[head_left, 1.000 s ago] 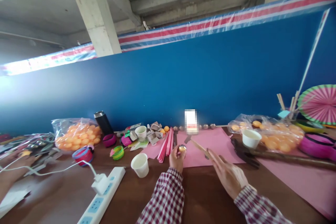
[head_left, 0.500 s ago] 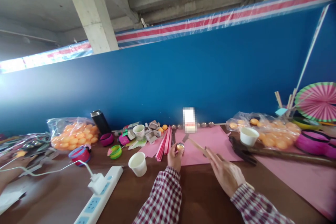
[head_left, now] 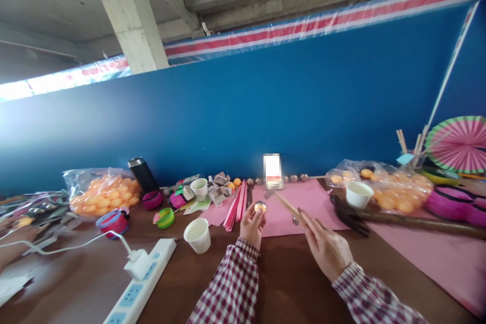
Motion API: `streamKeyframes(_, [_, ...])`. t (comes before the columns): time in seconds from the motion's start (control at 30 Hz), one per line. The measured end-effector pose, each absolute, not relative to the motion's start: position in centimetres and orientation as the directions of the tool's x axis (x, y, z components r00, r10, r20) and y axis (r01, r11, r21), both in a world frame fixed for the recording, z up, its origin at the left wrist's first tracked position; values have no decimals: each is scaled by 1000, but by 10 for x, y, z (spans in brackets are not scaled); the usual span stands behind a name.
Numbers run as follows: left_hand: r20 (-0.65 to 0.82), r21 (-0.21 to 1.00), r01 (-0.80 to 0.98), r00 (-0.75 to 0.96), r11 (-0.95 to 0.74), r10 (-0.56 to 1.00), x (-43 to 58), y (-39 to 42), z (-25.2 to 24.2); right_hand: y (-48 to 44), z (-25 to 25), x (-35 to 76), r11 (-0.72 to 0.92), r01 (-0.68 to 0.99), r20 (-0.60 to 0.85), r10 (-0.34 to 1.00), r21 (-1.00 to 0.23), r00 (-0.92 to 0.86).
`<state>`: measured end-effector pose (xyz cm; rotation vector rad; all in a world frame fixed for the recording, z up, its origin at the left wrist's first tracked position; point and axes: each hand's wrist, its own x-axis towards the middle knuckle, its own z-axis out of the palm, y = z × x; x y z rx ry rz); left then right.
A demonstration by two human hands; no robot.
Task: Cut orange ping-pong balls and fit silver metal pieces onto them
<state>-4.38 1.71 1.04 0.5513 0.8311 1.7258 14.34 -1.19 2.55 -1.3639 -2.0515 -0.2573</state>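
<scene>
My left hand (head_left: pixel 250 225) is closed, fingertips pinching a small ball (head_left: pixel 260 207) that looks partly silver and partly orange. Just above the pink paper (head_left: pixel 315 197), my right hand (head_left: pixel 328 248) is closed around a slim wooden-handled tool (head_left: pixel 289 207). Its flat greyish tip points toward the far side of the table; I cannot tell exactly what kind of tool it is. Beneath the right fingers a small shiny silver piece (head_left: pixel 295 220) shows on the paper. Several silver balls (head_left: pixel 304 177) stand in a row at the paper's back edge.
Left of my hands are folded pink paper strips (head_left: pixel 237 207), a white paper cup (head_left: pixel 197 236) and a power strip (head_left: pixel 142 283). A hammer (head_left: pixel 413 223) lies to the right, near another cup (head_left: pixel 359 195) and bagged orange balls (head_left: pixel 402 195). Another person's hand (head_left: pixel 18 243) is at far left.
The ball in my left hand has turned, showing more orange, and is slightly higher. My right hand keeps hold of the tool with little movement. The view has shifted slightly.
</scene>
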Motion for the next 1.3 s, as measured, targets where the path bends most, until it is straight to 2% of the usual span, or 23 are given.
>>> streamKeyframes(0.13, [7, 724, -664, -262, -186, 965, -45, 17, 10, -11, 26, 144, 438, 885, 585, 764, -162, -271])
streamKeyframes(0.27, [-34, 693, -705, -241, -151, 970, -45, 16, 10, -10, 25, 145, 415, 887, 601, 768, -204, -221])
streamKeyframes(0.43, [-20, 678, -723, -200, -133, 980, -45, 16, 9, -10, 23, 144, 437, 882, 563, 780, -178, -273])
streamKeyframes(0.57, [-47, 667, -735, -205, -122, 978, -47, 17, 8, -10, 23, 144, 415, 884, 594, 774, -216, -218])
streamKeyframes(0.73, [-49, 641, -761, -162, -93, 986, -48, 16, 10, -10, 24, 144, 433, 888, 579, 768, -153, -274])
streamKeyframes(0.87, [-68, 600, -790, -204, -124, 977, -46, 16, 10, -10, 24, 145, 405, 900, 634, 741, -161, -220])
streamKeyframes(1.07, [-47, 568, -815, -170, -113, 984, -45, 15, 12, -9, 24, 146, 406, 902, 580, 774, -147, -253])
streamKeyframes(1.2, [-103, 544, -829, -218, -129, 970, -46, 15, 14, -10, 24, 145, 394, 900, 612, 763, -184, -209])
streamKeyframes(1.3, [-134, 536, -839, -192, -92, 972, -46, 14, 14, -11, 24, 143, 421, 891, 588, 769, -171, -250])
